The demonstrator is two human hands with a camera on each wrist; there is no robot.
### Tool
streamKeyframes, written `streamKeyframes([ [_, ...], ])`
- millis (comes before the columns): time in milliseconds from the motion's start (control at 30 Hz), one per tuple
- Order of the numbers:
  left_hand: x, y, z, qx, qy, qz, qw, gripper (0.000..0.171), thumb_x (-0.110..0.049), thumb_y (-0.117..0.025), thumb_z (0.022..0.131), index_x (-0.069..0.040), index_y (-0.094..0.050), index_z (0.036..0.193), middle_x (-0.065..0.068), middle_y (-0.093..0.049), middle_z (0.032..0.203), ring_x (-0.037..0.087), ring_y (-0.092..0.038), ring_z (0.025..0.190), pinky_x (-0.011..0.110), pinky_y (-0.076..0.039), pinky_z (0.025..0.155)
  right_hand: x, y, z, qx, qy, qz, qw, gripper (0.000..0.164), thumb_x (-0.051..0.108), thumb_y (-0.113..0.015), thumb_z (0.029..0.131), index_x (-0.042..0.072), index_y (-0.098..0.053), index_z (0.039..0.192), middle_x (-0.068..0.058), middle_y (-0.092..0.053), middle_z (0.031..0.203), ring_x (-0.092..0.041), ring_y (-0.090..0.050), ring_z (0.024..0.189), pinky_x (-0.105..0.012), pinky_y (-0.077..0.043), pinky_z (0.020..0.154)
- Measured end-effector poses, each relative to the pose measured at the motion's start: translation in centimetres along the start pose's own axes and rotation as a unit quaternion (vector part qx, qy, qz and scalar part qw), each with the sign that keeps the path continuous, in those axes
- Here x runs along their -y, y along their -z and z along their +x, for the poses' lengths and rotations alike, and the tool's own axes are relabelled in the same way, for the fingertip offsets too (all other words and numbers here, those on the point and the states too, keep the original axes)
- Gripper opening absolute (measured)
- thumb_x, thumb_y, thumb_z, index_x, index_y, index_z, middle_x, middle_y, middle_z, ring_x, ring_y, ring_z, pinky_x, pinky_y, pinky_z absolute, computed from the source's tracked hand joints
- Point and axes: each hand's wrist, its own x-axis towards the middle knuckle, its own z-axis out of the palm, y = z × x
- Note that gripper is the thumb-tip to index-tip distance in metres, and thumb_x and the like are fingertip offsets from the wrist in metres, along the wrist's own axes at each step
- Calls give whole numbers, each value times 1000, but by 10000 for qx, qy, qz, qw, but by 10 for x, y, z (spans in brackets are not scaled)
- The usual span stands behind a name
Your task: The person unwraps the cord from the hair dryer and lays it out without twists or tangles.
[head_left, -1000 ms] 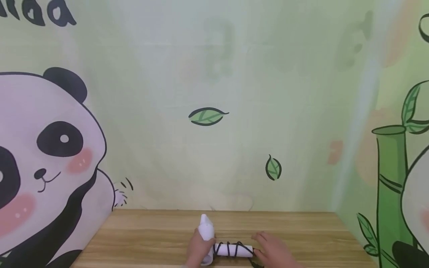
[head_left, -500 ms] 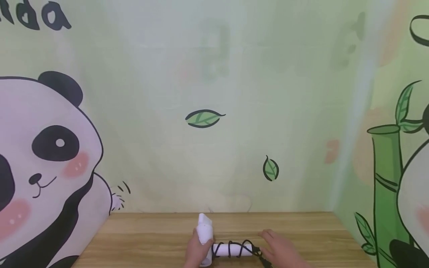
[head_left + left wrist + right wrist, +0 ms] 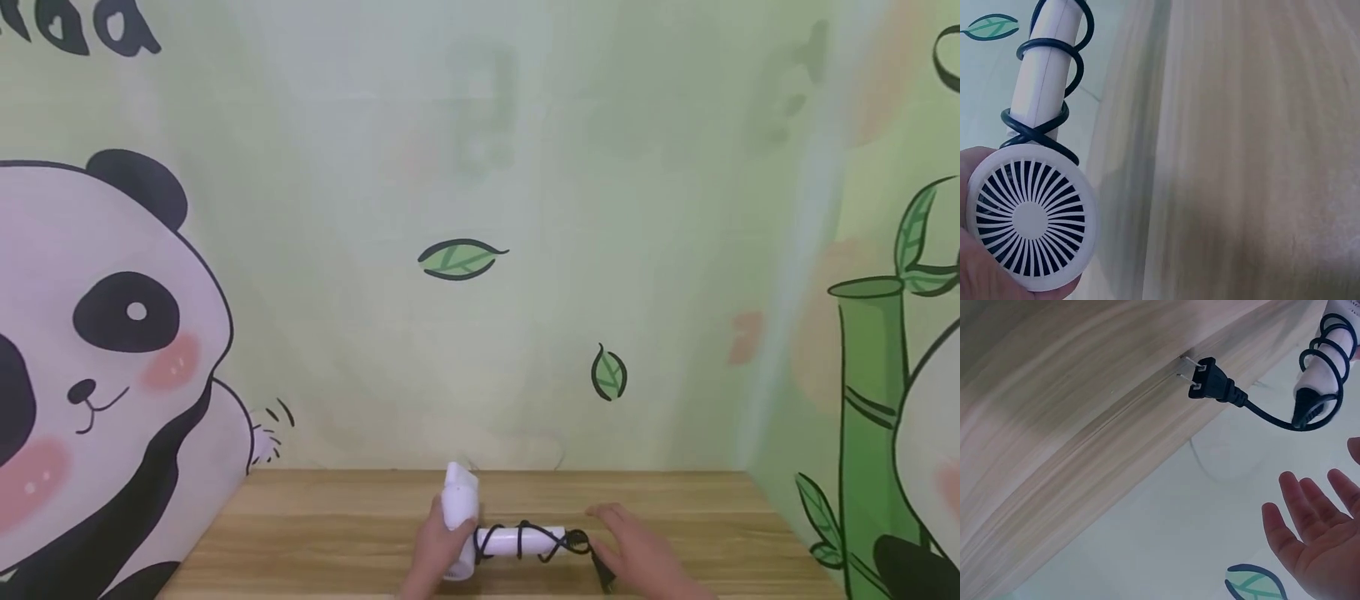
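A white hair dryer (image 3: 460, 502) hangs over the table, its nozzle toward the back wall and its handle (image 3: 540, 540) pointing right. Black cord (image 3: 1050, 44) loops round the handle in several turns. My left hand (image 3: 437, 546) grips the dryer's body, thumb on the near side. In the left wrist view the round vent grille (image 3: 1030, 220) faces the camera, with fingers behind it. The two-pin plug (image 3: 1210, 381) dangles from the handle's end. My right hand (image 3: 633, 550) is just right of the plug, fingers spread and the palm holding nothing in the right wrist view.
The wooden table (image 3: 337, 517) reaches back to a pale green wall cloth (image 3: 337, 250) printed with pandas, leaves and bamboo. The table's back edge lies a little beyond the nozzle.
My left hand has raised the hair dryer slightly. My right hand has drawn away to the right from the handle's end, and the plug now hangs down beside it.
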Motion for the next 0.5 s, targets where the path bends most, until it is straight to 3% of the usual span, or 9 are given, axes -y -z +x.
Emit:
streamKeyframes([
  [233,-5,5,1,258,113,-298,9992,61,-18,-70,84,17,-49,130,33,-66,105,37,-67,88,50,-60,73,1,3,2,214,-34,289,9993,41,25,-71,94,4,-64,129,-16,-68,131,-34,-69,112,-50,-60,90],
  [500,-5,8,2,477,326,-386,9976,61,-19,-68,86,18,-48,130,32,-66,104,34,-68,85,48,-61,72,0,2,0,288,-183,453,9984,44,23,-72,93,2,-63,131,-18,-67,133,-39,-64,123,-58,-52,103],
])
